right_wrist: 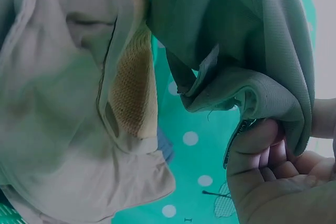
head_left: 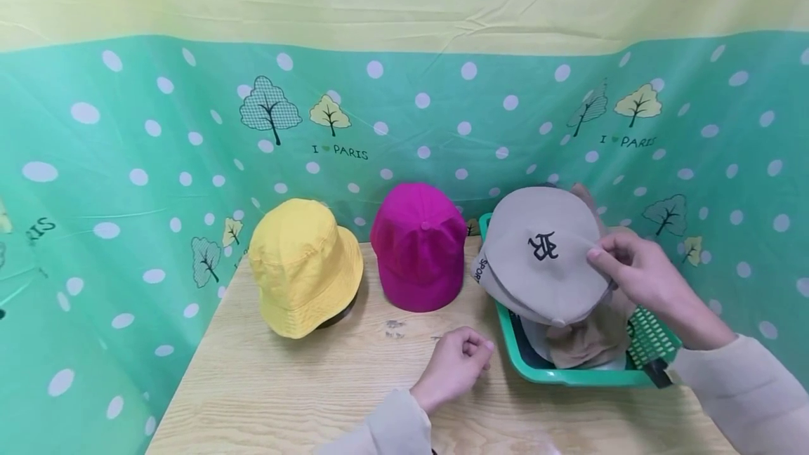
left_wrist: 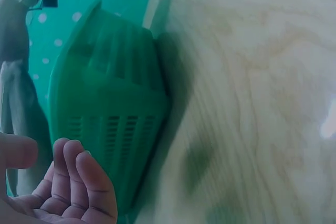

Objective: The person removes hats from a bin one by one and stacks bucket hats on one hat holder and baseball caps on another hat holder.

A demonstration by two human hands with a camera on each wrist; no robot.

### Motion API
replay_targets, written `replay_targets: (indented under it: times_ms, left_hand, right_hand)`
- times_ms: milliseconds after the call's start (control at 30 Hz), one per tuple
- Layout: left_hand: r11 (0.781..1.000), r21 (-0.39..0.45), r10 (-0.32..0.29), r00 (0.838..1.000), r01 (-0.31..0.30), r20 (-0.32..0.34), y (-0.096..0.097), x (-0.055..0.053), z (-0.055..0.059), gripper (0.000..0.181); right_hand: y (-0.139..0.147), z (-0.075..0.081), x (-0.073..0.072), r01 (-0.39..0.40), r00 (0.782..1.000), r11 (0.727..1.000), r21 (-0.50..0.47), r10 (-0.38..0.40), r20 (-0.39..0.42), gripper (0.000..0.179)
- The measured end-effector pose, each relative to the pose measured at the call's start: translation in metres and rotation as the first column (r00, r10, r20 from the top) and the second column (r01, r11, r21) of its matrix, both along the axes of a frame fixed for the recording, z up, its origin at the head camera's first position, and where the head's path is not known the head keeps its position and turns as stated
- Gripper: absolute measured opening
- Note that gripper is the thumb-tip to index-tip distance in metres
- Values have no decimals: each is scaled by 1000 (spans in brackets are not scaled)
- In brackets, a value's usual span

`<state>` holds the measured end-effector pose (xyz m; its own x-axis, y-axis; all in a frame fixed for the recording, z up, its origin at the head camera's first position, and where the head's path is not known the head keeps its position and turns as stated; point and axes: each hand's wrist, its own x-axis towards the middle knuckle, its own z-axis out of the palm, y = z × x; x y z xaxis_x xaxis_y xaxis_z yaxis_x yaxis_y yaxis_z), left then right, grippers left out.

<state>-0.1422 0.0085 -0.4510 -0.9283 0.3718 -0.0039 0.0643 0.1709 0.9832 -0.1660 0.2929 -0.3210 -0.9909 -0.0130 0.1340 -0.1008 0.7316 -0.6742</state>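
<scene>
My right hand (head_left: 635, 272) pinches the edge of a grey cap (head_left: 543, 244) with a black letter emblem, held over the green basket (head_left: 588, 376). In the right wrist view the thumb and fingers of that hand (right_wrist: 283, 177) grip the hem of the cap (right_wrist: 268, 40). Beneath it, a beige cap (head_left: 588, 346) and other headwear lie in the basket. A brim lettered SPORT (head_left: 482, 270) sticks out at the left. My left hand (head_left: 455, 364) hovers loosely curled by the basket's near left corner, holding nothing.
On the wooden table (head_left: 265, 399), a yellow bucket hat (head_left: 303, 265) stands at the left and a magenta cap (head_left: 419, 244) in the middle back. A green dotted curtain (head_left: 423, 125) hangs close behind and along both sides.
</scene>
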Motion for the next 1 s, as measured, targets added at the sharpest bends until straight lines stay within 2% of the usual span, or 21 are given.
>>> replay_targets:
  times_ms: [133, 267, 400, 567, 700, 867, 933, 1000]
  left_hand:
    - [1000, 5, 19, 1000, -19, -5, -11, -4, 7, 12]
    - [998, 29, 48, 999, -47, -17, -22, -7, 20, 13]
    - [997, 34, 78, 994, -76, -71, -32, -9, 33, 12]
    - [996, -14, 87, 980, -91, -181, -41, -14, 49, 11]
    - [992, -70, 86, 958, -109, -273, -47, -15, 61, 9]
    - [986, -102, 90, 931, -134, -354, -56, -14, 79, 7]
    - [985, -108, 81, 909, -137, -409, -61, -15, 88, 9]
    - [980, -127, 77, 873, -156, -481, -65, -17, 96, 12]
  right_hand:
    - [-6, 1, 2, -11, 1000, 1000, 27, 11, -18, 39]
    - [-12, 3, 5, -36, 999, 998, 45, 38, -28, 37]
    - [-18, 3, 9, -61, 995, 996, 57, 66, -77, 28]
    - [-29, 0, 13, -115, 978, 992, 49, 122, -169, 16]
    - [-39, 0, 17, -159, 956, 985, 63, 169, -238, 9]
    - [-53, 3, 24, -180, 935, 978, 107, 204, -289, 4]
    - [-58, 3, 25, -203, 915, 970, 130, 236, -329, 6]
    - [-63, 2, 27, -233, 891, 961, 151, 273, -363, 10]
